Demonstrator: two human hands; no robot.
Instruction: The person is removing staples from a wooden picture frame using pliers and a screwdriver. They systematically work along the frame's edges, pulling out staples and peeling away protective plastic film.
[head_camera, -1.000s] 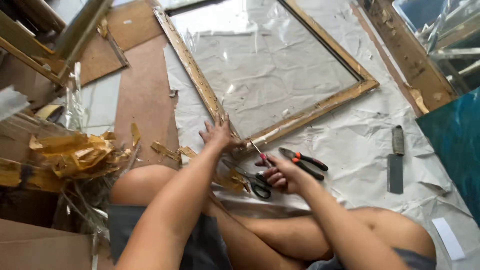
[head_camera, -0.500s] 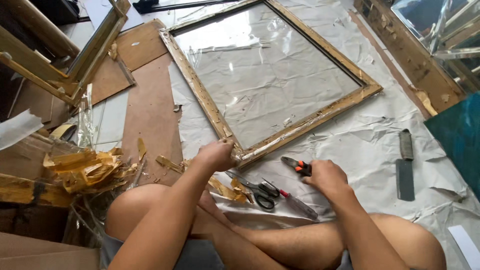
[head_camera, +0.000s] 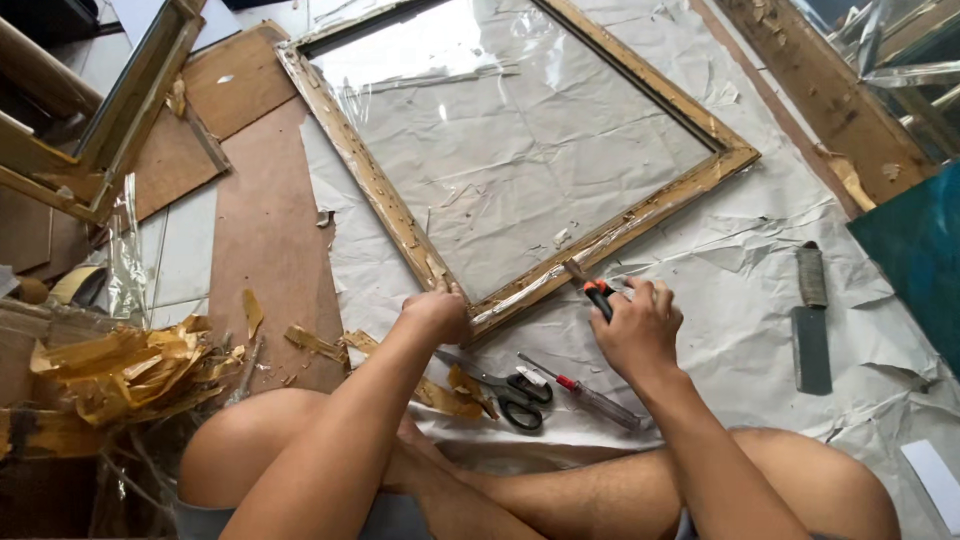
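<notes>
Fingers of the right hand (head_camera: 640, 325) curl shut around pliers (head_camera: 597, 296) with red and black grips, whose nose meets the near rail of the wooden frame (head_camera: 620, 225). Beside it, the left hand (head_camera: 437, 312) presses closed-fisted on the frame's near corner, holding nothing separate. The frame lies flat on crumpled white paper (head_camera: 740, 300) on the floor. Just behind the hands lie scissors (head_camera: 505, 385) and a screwdriver (head_camera: 590, 395). Further right rests a chisel-like blade (head_camera: 811, 320); far left, a heap of torn brown tape (head_camera: 120, 370).
</notes>
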